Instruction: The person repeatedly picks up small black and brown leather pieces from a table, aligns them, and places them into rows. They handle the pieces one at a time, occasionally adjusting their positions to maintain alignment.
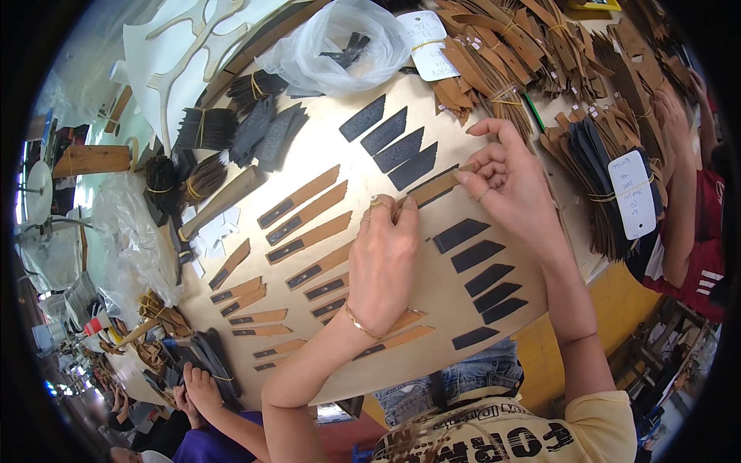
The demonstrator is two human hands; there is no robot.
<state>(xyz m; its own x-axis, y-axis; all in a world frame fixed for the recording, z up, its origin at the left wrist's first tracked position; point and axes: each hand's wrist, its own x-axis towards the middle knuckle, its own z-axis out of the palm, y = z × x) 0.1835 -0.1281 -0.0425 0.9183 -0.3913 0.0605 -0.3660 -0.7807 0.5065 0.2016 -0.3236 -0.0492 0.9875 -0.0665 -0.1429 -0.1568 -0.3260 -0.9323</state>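
Both my hands work on one brown leather strip (434,187) with a dark strip along its edge, held slantwise above the table. My left hand (386,251) pinches its left end between thumb and fingers. At its right end, the thumb and fingers of my right hand (502,181) close on it. Black leather pieces (399,149) lie in a slanted row just beyond the strip. More black pieces (476,256) form a column below my right hand. Left of my left hand are rows of brown strips with black ends (305,197); my forearm hides some of them.
A clear plastic bag (333,54) sits at the far edge, beside tagged brown strip bundles (502,46). Black bundles (204,127) and a wooden-handled tool (224,202) lie left. Co-workers' hands show at right (670,112) and lower left (202,392).
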